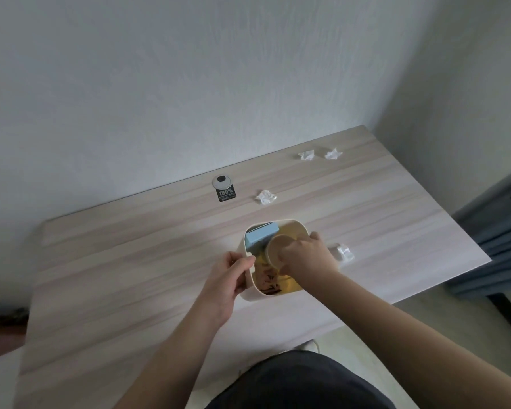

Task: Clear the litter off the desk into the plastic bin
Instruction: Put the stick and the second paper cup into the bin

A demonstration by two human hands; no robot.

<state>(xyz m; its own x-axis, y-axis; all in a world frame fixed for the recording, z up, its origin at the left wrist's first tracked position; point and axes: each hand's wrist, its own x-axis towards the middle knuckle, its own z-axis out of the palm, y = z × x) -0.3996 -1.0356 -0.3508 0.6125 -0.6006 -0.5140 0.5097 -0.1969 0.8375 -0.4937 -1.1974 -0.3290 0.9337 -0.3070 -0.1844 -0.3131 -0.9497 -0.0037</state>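
Note:
A cream plastic bin [248, 293] stands on the wooden desk [130, 261] near its front edge. My left hand [229, 278] grips the bin's left rim. My right hand [306, 259] holds a brown paper cup [278, 249] over the bin's mouth, tilted on its side. Inside the bin lie a light blue box [261, 235], yellow wrapping and brown scraps. Crumpled white tissues lie on the desk: one [265, 197] behind the bin, two [306, 155] [333, 154] at the far right, and one [343, 252] just right of my right hand.
A round silver cable cap [222, 181] with a black "100%" sticker [226, 193] below it sits near the wall. The wall runs along the desk's back edge. A blue curtain [502, 231] hangs past the desk's right edge.

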